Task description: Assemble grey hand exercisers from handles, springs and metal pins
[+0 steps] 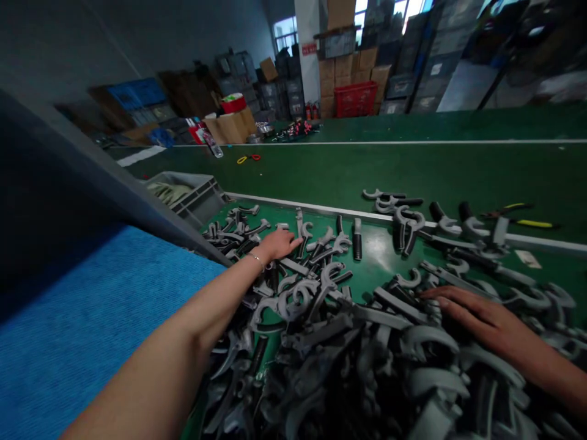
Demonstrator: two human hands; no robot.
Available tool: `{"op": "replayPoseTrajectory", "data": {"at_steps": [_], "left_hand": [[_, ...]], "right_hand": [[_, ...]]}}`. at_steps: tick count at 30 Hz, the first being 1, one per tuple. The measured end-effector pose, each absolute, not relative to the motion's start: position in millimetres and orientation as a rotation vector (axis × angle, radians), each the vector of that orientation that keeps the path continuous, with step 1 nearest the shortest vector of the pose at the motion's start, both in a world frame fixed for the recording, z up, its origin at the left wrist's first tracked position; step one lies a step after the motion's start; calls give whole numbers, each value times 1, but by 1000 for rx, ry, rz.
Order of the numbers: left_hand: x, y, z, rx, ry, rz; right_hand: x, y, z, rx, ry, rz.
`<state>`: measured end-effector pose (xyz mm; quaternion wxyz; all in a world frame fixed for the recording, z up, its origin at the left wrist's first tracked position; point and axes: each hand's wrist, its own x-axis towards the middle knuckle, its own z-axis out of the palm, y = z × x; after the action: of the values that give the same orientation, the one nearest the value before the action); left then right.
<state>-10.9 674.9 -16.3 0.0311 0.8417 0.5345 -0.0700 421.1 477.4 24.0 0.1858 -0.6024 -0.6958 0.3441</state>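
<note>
A heap of grey hook-shaped tool parts with black grips (321,333) spreads across the green table in front of me. My left hand (277,244) reaches over the far left part of the heap, palm down, its thumb apart from the other fingers. Just beyond its fingertips lie loose hooked parts (306,230). Over on the right, my right hand (481,315) rests on top of the pile with fingers stretched out, touching the parts. Neither hand visibly grips a piece, though some fingertips are partly hidden among the parts.
A grey crate (197,195) with pale cloth-like contents stands at left, beside a blue surface (101,336). Along the table runs a raised white strip (293,205). Yellow-handled pliers (527,223) lie far right; scissors (249,158) lie beyond the strip.
</note>
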Motion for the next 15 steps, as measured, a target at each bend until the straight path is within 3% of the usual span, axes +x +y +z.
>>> {"op": "replayPoseTrajectory", "data": {"at_steps": [8, 15], "left_hand": [[-30, 545, 13, 2567, 1510, -414], [-37, 468, 38, 2495, 1546, -434]], "right_hand": [[424, 486, 9, -1693, -2115, 713], [415, 457, 28, -1673, -2135, 578]]}}
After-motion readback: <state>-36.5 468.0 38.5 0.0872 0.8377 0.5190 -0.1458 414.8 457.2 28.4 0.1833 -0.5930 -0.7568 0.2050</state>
